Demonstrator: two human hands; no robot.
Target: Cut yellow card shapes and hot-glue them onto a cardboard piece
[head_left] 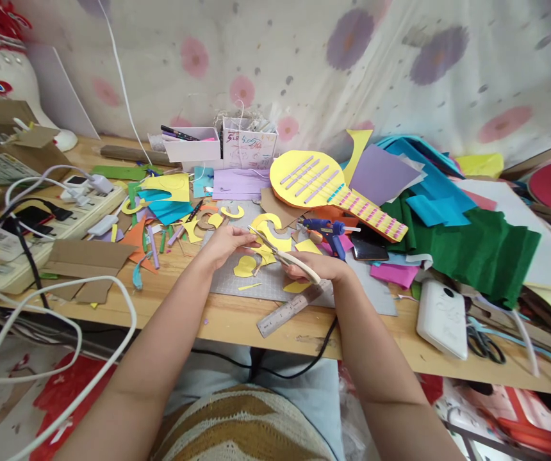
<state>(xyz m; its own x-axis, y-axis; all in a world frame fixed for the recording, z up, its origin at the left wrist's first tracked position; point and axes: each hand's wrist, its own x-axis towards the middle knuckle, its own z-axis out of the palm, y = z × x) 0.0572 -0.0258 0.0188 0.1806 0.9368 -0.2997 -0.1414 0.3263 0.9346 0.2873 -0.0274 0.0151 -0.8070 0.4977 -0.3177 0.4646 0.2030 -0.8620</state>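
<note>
My right hand (311,264) grips a pair of scissors (299,261) with pale handles, their blades pointing left over a grey cutting mat (232,285). At the blade tips my left hand (230,246) is closed in a pinch. Whatever it holds is too small to make out against the yellow paper behind. Curved yellow cutouts (282,241) lie just beyond the blades. A rounded yellow piece (245,266) and a thin yellow strip (249,287) rest on the mat near my left hand. Below my right hand lies a metal ruler (282,314).
A yellow paper guitar (304,176) leans at the back. Beside it lie a blue glue gun (330,232), a dark phone (369,246) and green crepe paper (477,246). A white power bank (443,318) sits at right. Power strips (54,230) and cables crowd the left.
</note>
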